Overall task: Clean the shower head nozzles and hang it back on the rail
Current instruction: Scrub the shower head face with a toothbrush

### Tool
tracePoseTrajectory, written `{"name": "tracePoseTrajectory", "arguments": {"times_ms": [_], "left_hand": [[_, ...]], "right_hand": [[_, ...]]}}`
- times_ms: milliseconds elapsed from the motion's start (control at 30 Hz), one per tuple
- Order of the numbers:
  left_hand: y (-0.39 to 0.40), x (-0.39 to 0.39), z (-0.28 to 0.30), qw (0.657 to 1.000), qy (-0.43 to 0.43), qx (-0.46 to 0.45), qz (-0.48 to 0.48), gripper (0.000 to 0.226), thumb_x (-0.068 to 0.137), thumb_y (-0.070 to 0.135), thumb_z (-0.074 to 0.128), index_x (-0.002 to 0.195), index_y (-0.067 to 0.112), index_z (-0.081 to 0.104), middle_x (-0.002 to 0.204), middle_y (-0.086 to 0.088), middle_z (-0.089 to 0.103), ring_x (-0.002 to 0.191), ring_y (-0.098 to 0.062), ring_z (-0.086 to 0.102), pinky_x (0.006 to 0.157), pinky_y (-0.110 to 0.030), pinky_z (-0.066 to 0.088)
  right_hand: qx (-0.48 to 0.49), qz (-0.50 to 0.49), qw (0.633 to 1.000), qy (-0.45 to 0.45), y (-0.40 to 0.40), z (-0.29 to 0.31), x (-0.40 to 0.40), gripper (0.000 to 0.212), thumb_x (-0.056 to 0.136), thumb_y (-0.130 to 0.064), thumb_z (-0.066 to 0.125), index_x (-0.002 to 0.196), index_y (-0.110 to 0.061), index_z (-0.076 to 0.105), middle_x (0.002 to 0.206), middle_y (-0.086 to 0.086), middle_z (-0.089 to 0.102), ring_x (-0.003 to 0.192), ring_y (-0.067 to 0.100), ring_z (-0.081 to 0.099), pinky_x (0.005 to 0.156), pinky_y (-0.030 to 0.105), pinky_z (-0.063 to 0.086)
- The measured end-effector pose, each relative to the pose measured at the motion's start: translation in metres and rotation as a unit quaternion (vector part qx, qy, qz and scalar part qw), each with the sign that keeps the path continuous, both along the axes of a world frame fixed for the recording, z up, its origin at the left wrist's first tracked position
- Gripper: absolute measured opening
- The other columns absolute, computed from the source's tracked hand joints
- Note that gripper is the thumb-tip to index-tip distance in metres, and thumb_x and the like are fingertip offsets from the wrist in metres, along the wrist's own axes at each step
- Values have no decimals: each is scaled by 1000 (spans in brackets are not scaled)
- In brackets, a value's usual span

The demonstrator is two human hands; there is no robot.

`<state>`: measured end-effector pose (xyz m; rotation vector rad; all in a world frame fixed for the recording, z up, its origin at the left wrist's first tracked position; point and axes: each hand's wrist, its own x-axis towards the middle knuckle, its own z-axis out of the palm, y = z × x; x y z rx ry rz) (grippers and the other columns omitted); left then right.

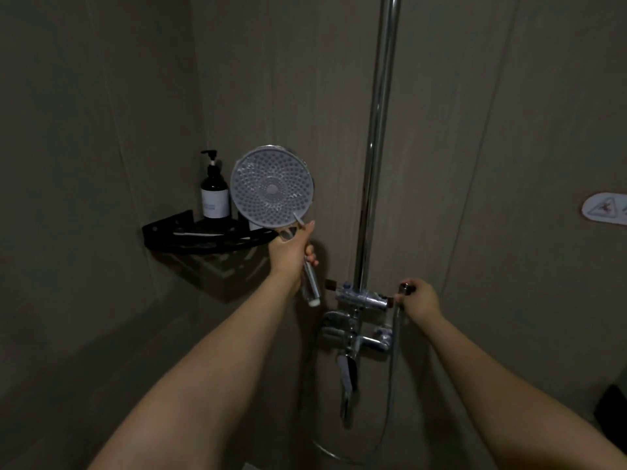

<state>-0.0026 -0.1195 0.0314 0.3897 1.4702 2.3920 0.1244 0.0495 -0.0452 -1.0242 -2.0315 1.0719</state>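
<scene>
Gripping shower head, left hand; right hand apart.

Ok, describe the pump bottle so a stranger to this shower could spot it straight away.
Start at the chrome rail on the back wall and look left to the corner, where a black corner shelf is fixed. The pump bottle stands upright on it, just left of the round shower head held in the left hand. It is dark, with a pale label and a black pump top.

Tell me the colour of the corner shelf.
Black: the corner shelf, clearest in the head view.
</scene>
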Motion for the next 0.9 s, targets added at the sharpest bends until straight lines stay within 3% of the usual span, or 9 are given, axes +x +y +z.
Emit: {"name": "tracePoseTrajectory", "arguments": {"times_ms": [233,300,400,500,600,700,900], "left_hand": [[35,-14,-9,1000,11,-3,12,31,87,17,64,63,16,45,34,6,40,29,-6,36,36,-17,36],[39,-17,-12,1000,7,-2,21,31,87,16,64,63,16,45,33,7,39,28,-6,35,36,-17,35],[43,-22,-14,1000,3,-2,28,29,87,17,65,65,16,46,33,7,38,29,-6,36,37,-17,35],[46,-24,-15,999,-4,0,35,31,87,17,65,63,16,44,34,6,38,30,-7,36,37,-18,36],[49,-27,-16,999,-5,4,42,34,87,18,65,62,16,43,34,6,38,30,-8,36,37,-18,36],[52,-28,-15,999,-3,0,41,32,88,18,64,64,17,43,34,6,39,30,-7,36,37,-18,36],[57,-24,-14,999,-8,0,31,27,87,19,64,68,17,46,37,6,41,31,-7,37,37,-17,37]], "right_hand": [[8,47,999,-11,26,1,-31,39,76,7,69,114,3,64,108,19,66,88,15,51,79,20,38],[12,47,999,-23,36,-1,-32,39,74,5,72,113,3,65,93,15,68,84,15,52,75,19,38],[-2,65,997,-29,44,-8,-34,34,77,4,70,110,6,65,64,-5,53,54,3,55,51,9,42],[-25,83,996,-28,48,-15,-41,23,84,1,64,106,6,63,67,3,56,33,-7,51,37,5,40],[2,97,994,-59,49,-13,-42,15,86,-1,62,100,0,63,82,13,59,47,-2,59,41,5,39],[78,107,983,-128,47,-8,-40,16,86,-8,63,99,0,67,96,18,68,84,22,62,67,17,40],[100,128,966,-200,47,5,-45,21,82,-12,69,99,0,69,100,17,69,94,25,65,72,23,43]]}}
